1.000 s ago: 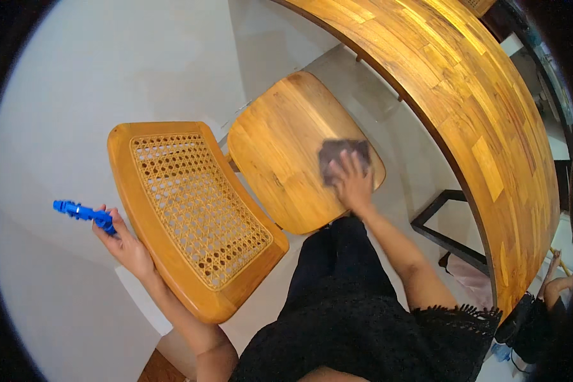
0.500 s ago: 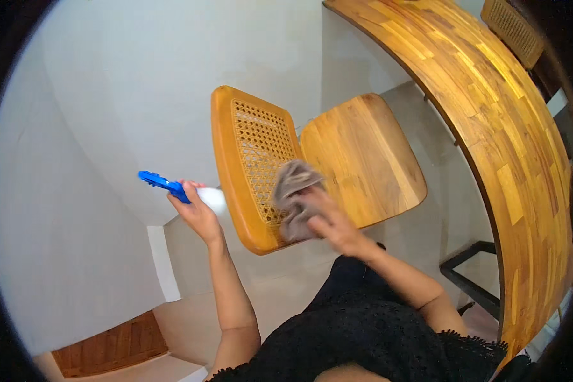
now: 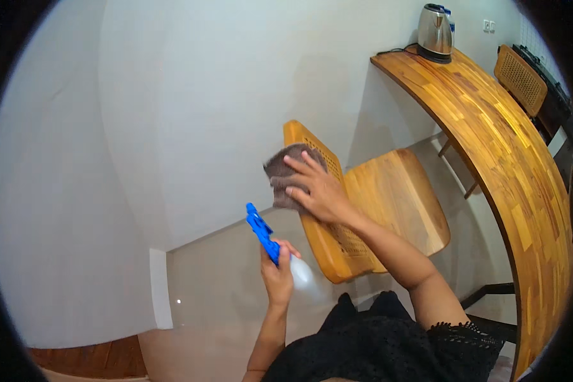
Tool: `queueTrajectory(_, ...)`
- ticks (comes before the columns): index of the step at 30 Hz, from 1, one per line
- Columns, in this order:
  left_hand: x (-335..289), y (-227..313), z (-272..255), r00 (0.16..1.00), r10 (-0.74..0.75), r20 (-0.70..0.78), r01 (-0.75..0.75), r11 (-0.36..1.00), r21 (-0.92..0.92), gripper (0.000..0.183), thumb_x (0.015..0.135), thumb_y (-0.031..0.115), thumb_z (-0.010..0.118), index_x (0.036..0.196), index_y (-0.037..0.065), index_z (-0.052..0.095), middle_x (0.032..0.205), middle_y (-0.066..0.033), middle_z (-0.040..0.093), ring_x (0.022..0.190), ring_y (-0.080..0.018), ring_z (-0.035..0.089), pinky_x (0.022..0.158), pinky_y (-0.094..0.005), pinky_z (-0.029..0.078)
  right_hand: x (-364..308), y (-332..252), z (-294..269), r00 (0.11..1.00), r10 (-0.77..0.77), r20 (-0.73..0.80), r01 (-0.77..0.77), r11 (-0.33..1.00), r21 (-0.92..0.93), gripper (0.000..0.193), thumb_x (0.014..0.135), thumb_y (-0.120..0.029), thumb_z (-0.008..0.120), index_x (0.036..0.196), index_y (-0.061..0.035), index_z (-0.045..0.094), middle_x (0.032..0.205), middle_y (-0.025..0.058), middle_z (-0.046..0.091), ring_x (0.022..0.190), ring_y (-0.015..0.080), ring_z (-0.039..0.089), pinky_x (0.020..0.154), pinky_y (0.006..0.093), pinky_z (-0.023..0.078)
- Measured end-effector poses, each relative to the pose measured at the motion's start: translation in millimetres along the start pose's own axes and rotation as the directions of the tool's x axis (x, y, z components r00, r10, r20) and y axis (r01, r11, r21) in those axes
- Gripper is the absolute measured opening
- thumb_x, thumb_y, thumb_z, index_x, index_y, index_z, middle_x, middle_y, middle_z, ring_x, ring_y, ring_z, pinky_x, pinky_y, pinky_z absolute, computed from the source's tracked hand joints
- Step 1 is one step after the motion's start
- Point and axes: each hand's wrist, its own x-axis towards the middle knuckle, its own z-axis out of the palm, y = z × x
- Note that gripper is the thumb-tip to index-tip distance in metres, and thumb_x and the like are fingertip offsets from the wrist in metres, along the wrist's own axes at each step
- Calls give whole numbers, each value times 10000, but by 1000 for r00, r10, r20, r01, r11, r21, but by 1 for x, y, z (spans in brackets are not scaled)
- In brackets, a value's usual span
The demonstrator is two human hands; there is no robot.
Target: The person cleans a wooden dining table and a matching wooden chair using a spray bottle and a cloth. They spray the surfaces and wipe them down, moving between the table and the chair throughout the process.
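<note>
A wooden chair [image 3: 398,204] with a woven cane backrest [image 3: 325,149] stands in front of me. My right hand [image 3: 315,188] lies with fingers spread over a grey-brown cloth [image 3: 286,191], pressing it against the top and outer side of the backrest. Part of the cane panel is hidden behind that hand and forearm. To the lower left of the backrest, my left hand [image 3: 277,274] is wrapped round the neck of a spray bottle [image 3: 301,272]. The bottle has a blue trigger head [image 3: 261,230] and a whitish body, blurred at its lower end.
A curved wooden table [image 3: 490,140] sweeps down the right side. On its far end stands a steel electric kettle [image 3: 435,35] with a cord. Another cane-backed chair [image 3: 521,79] is beyond the table. A pale wall [image 3: 223,95] rises behind the chair.
My right hand has carried the cloth from the inner face of the backrest over to its top and outer side. The spray bottle is now nearer my body. The view has shifted, bringing the kettle in.
</note>
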Motion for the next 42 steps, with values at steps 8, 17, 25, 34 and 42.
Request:
queueTrajectory(8,27,9,-10,996,38,83,-57,969,239,166,933,158,505,1039,43,451,891,-77,540,822,-163,545,778,-302,444,131,81,18,931,347,-116,-299,905,301,503,843,-475,441,1140,-99,596,1272,94,510,1239,310,400,975,464,342)
queueTrajectory(17,57,5,26,966,205,-155,-135,919,371,221,934,161,503,1112,38,459,1094,-99,523,1041,-182,486,946,-319,351,70,227,86,694,720,-15,-614,602,511,616,856,-556,390,1112,-36,595,1035,228,618,1043,383,547,912,424,384)
queueTrajectory(25,58,-2,50,959,186,-216,-54,862,504,219,947,189,489,1102,43,440,992,-54,493,930,-135,459,872,-289,356,47,145,59,918,393,-51,-289,752,593,498,913,-452,421,1348,-210,400,1409,119,354,1318,309,289,1042,464,271)
queueTrajectory(34,74,2,72,977,65,-203,45,868,495,219,942,223,510,1059,56,432,929,-22,458,870,-108,442,811,-255,365,-33,172,68,875,476,89,-410,632,657,572,900,-470,435,1417,-305,254,1475,117,229,1332,316,273,1022,620,188)
queueTrajectory(42,71,9,80,954,55,-294,115,839,531,224,886,121,595,1046,61,450,856,-7,478,782,-83,455,729,-222,385,-51,100,25,1000,-18,-24,26,913,407,346,848,-419,537,1141,-242,589,1214,80,530,1373,302,173,969,628,224)
